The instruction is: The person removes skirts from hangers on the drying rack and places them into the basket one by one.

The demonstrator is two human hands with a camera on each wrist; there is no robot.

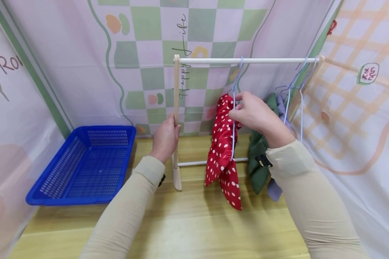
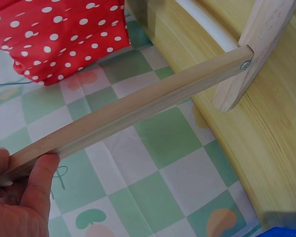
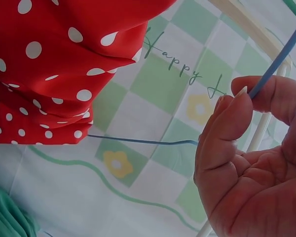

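Note:
My left hand [image 1: 165, 138] grips the wooden upright [image 1: 176, 86] of a small clothes rack; in the left wrist view the thumb and fingers [image 2: 42, 180] stand on either side of the wood. With thumb and fingertips, my right hand [image 1: 256, 113] pinches a light blue wire hanger [image 1: 233, 144]. That hanger hooks over the white top rail [image 1: 210, 60] near its middle. From it hangs a red cloth garment [image 1: 221, 144] with white dots, its lower ends dangling over the table. The right wrist view shows the blue wire [image 3: 281, 57] between thumb and finger.
Farther right on the rail hang more hangers [image 1: 300, 108], with a green garment [image 1: 258, 158] and a purple one [image 1: 275, 190]. A blue plastic basket [image 1: 74, 200] stands left of the rack on the wooden table [image 1: 181, 230]. Printed cloth walls [image 1: 142, 28] enclose the back and sides.

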